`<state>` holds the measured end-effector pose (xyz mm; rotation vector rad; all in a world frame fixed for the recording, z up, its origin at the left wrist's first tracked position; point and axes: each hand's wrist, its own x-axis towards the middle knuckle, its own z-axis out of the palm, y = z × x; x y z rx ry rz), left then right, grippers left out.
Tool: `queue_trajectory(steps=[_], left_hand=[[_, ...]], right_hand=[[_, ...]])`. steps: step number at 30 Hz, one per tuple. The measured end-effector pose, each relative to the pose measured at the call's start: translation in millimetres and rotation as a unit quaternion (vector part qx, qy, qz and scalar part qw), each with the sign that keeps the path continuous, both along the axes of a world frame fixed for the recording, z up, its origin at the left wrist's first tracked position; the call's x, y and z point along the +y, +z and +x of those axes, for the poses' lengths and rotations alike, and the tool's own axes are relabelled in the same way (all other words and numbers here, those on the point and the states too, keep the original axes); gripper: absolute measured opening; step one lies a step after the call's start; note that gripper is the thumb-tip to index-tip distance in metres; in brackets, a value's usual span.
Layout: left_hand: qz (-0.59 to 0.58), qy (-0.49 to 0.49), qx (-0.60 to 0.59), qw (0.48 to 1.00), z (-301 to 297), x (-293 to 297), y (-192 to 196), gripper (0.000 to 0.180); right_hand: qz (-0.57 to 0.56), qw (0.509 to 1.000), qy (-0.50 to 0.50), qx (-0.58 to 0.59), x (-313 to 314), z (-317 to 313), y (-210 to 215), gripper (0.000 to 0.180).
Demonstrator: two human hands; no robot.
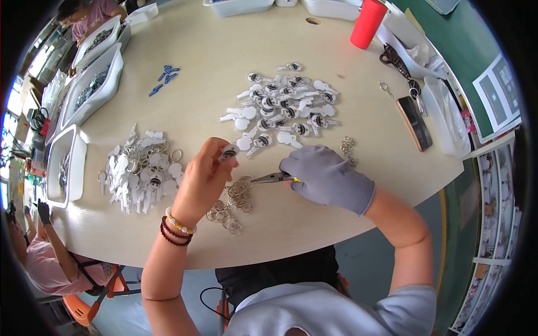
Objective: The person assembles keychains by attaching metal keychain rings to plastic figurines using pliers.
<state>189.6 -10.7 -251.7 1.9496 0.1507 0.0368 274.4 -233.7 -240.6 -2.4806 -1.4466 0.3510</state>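
Observation:
My bare left hand (204, 175), with bead bracelets at the wrist, pinches a flat white figure charm (228, 151) with a dark printed cap. In a grey glove, my right hand (329, 178) grips needle-nose pliers (274, 177), whose jaws point left over a pile of metal key rings (240, 196). Whether the jaws hold anything is too small to tell. Beyond both hands lies a heap of similar loose charms (283, 103). Left of my left hand is a heap of charms with rings (144, 171). Short chains (348, 150) lie just past my right glove.
Several blue clips (164, 78) lie at the far left. White bins (92, 92) of parts line the left edge. A red bottle (368, 23), a phone (414, 124) and keys (415, 92) are on the right. Other people sit at the left, one in a pink shirt (50, 263).

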Motion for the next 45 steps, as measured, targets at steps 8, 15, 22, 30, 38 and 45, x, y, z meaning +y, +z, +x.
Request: queue_trajectory(steps=[8,15,22,30,38,45], left_hand=[[-0.196,-0.079,0.064,0.975,-16,-7,-2,0.019],[-0.171,-0.092,0.051,0.98,-22,-17,-4,0.018],[-0.154,-0.114,0.063,0.979,-24,-12,-2,0.013],[-0.071,-0.22,0.01,0.973,-21,-7,10,0.018],[0.013,-0.191,-0.183,0.964,-27,-14,8,0.02],[0.01,-0.288,-0.2,0.937,-24,4,19,0.018]], right_hand=[[0.202,0.936,-0.091,0.275,9,-3,27,0.013],[0.202,0.888,-0.13,0.392,21,-9,27,0.01],[0.185,0.878,-0.134,0.422,20,-7,22,0.016],[0.168,0.866,-0.095,0.461,16,-6,24,0.015],[0.246,0.825,-0.064,0.505,19,-15,18,0.015],[0.226,0.8,0.004,0.556,21,-26,22,0.012]])
